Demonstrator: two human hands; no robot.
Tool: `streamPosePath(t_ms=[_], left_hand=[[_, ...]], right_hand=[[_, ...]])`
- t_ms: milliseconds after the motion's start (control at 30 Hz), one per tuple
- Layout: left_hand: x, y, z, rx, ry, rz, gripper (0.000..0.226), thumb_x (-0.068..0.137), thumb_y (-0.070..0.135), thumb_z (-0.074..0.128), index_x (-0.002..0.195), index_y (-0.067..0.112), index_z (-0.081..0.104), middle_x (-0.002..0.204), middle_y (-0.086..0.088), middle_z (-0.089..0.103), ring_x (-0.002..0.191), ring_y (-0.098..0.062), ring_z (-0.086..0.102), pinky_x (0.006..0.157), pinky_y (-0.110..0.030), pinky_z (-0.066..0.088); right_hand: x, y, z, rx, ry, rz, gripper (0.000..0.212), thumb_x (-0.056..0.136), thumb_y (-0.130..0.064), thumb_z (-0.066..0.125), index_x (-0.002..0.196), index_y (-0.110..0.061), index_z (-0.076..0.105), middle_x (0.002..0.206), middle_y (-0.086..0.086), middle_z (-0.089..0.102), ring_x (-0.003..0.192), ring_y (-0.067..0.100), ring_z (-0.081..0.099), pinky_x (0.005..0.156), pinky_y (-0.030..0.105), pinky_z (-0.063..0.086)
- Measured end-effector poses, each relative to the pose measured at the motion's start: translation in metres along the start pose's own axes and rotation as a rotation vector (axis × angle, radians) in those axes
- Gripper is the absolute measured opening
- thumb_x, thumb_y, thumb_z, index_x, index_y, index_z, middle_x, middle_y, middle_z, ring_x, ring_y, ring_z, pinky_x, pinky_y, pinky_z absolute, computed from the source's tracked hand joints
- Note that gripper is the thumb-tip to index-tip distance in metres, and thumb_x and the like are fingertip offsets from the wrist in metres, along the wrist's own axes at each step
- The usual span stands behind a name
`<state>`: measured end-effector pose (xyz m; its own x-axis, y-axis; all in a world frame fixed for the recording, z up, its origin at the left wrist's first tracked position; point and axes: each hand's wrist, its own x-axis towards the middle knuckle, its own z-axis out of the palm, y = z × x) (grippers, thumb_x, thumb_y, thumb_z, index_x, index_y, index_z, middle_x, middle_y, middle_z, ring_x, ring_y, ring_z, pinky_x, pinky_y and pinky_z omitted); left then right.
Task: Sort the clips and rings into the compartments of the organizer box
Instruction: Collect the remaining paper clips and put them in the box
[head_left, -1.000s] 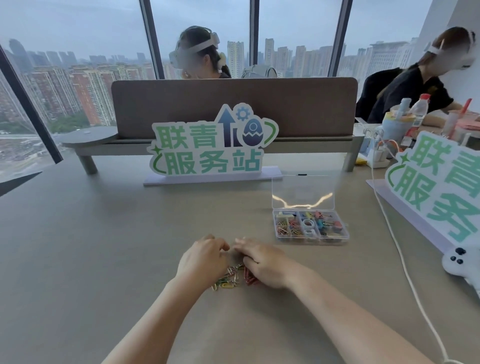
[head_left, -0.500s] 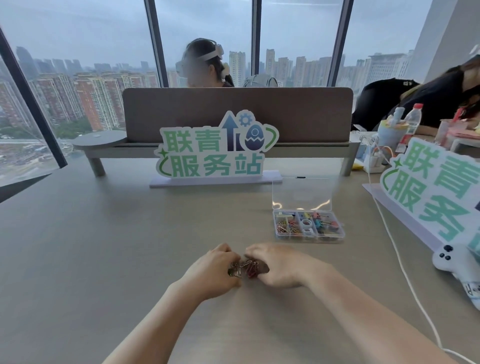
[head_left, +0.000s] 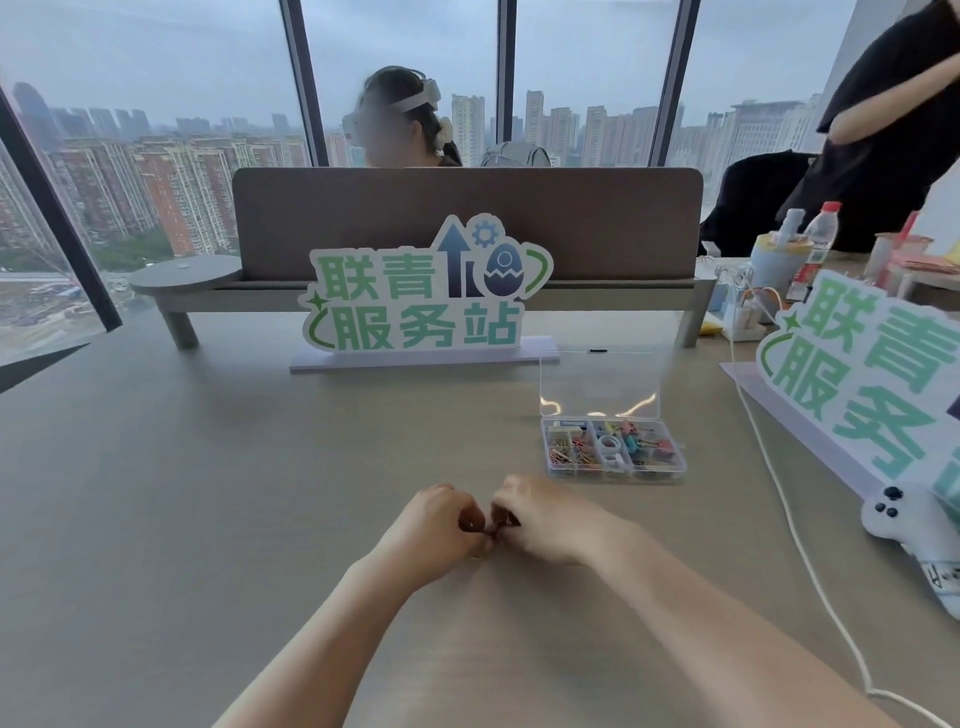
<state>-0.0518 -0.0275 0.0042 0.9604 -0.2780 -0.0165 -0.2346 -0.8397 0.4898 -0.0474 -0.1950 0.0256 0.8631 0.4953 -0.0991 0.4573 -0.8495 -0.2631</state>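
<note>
Organizer box (head_left: 613, 470), lid raised, on table (head_left: 208, 493) beyond the hands.
Compartments hold coloured clips (head_left: 569, 457) and rings (head_left: 609, 446). Left hand (head_left: 434, 530) and right hand (head_left: 540, 519), fingers curled, knuckles together, pinch small clips (mostly hidden).

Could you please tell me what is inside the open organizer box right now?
The organizer box holds thin paper clips on the left, white rings in the middle and colourful binder clips on the right. What lies underneath them is covered.
</note>
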Motion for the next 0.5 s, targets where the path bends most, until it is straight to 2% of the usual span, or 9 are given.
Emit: streamPosePath(t_ms=[133,267,367,500], left_hand=[[0.0,-0.008,-0.01,0.035,-0.13,0.054,0.043,0.07,0.036,0.075,0.111,0.028,0.065,0.104,0.007,0.051,0.091,-0.011,0.053,0.085,-0.026,0.045],[0.003,-0.009,-0.015,0.085,-0.165,0.091,0.022,0.075,0.032,0.074,0.095,0.029,0.065,0.096,0.008,0.052,0.089,-0.012,0.054,0.078,-0.026,0.044],[0.004,-0.006,-0.014,0.083,-0.168,0.101,0.01,0.077,0.029,0.069,0.086,0.03,0.064,0.093,0.008,0.055,0.089,-0.012,0.054,0.079,-0.027,0.046],[0.005,-0.003,-0.013,0.055,-0.16,0.069,0.008,0.076,0.027,0.066,0.084,0.028,0.067,0.089,0.009,0.061,0.084,-0.012,0.058,0.076,-0.03,0.051]], right_hand=[[0.003,-0.001,0.001,-0.038,-0.025,0.017,0.019,0.09,-0.021,0.055,0.101,-0.009,0.065,0.111,0.014,0.061,0.101,0.031,0.059,0.077,0.033,0.043],[0.004,-0.004,0.0,-0.068,-0.03,0.034,0.019,0.091,-0.02,0.053,0.101,-0.006,0.063,0.111,0.016,0.063,0.101,0.034,0.059,0.07,0.03,0.037],[0.003,-0.005,0.001,-0.019,-0.032,0.063,0.018,0.091,-0.019,0.054,0.1,-0.006,0.062,0.108,0.016,0.064,0.098,0.033,0.059,0.066,0.029,0.034],[0.001,-0.001,-0.002,0.131,-0.026,0.114,0.015,0.09,-0.019,0.058,0.097,-0.007,0.064,0.099,0.014,0.068,0.086,0.028,0.063,0.063,0.029,0.041]])
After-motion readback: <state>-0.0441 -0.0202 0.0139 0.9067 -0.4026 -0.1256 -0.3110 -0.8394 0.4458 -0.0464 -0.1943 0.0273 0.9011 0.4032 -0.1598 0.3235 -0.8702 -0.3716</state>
